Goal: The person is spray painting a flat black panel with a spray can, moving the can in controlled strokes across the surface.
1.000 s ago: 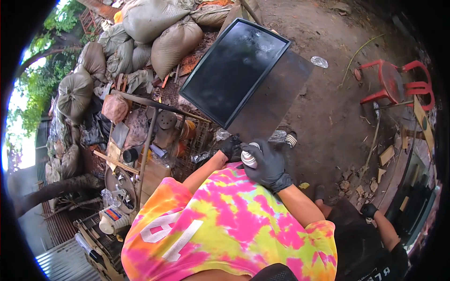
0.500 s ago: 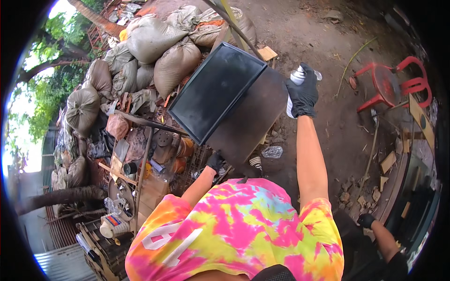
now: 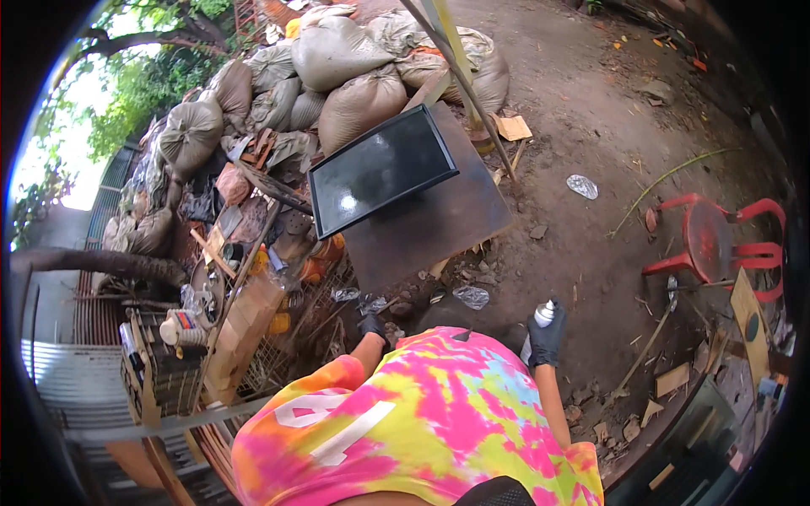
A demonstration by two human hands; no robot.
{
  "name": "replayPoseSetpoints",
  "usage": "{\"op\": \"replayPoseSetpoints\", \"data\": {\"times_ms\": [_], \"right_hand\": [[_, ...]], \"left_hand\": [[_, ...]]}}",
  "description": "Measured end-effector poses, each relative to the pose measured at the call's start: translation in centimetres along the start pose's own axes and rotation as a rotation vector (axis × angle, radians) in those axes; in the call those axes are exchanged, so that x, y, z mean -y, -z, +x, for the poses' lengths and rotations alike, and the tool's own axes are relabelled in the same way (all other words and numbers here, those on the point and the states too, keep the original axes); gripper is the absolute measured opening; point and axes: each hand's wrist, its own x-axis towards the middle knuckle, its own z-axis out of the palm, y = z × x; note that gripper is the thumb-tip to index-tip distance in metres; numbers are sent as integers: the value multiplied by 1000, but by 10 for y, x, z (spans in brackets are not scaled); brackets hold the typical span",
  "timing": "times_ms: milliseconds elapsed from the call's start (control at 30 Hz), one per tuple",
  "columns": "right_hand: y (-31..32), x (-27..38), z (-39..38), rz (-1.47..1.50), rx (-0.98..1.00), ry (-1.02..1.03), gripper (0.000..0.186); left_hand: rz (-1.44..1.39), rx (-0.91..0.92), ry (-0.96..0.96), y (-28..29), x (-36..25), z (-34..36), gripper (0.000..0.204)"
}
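Note:
My right hand (image 3: pixel 547 339), in a black glove, is closed around a white spray can (image 3: pixel 545 314) held upright near my right side, apart from the board. My left hand (image 3: pixel 371 327), also black-gloved, hangs low in front of my left side; its fingers are too small and dark to read. Ahead of both hands, a glossy black rectangular panel with a raised rim (image 3: pixel 384 175) rests tilted above a brown board (image 3: pixel 460 221). Light glints on the panel's surface. Neither hand touches the panel or the board.
Stuffed sacks (image 3: pixel 363 108) are piled beyond the panel. A red plastic chair (image 3: pixel 707 240) stands on the dirt at right. Crumpled clear plastic (image 3: pixel 471 297) lies near the board. At left are a wire crate (image 3: pixel 164 371) and a branch (image 3: pixel 110 266); a wooden pole (image 3: pixel 456 72) leans behind the board.
My right hand has drawn back from the board's right edge toward my body, still holding the spray can. My view has shifted, and another person's gloved hand at lower right has left it.

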Motion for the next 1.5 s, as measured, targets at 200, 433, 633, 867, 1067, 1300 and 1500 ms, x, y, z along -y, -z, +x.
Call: {"op": "replayPoseSetpoints", "data": {"times_ms": [200,433,633,867,1067,1300,1500], "right_hand": [[64,2,60,-141,35,59,60],[114,9,99,165,-28,-61,60],[231,3,127,425,-575,-282,71],[434,52,59,473,-1415,-48,71],[446,101,-45,391,-1768,-11,76],[433,35,-143,-27,-1828,-237,70],[442,-27,-179,-309,-1482,-485,64]], "left_hand": [[-1699,-281,318,44,-77,20,57],[-1511,-457,-69,171,-79,126,42],[-1837,-417,-848,418,-158,176,40],[-863,-461,-1115,684,-302,119,42],[-230,-362,-1344,784,-508,10,55],[-603,571,-1669,777,-802,-199,51],[-505,153,-1405,786,-975,-324,67]]}}
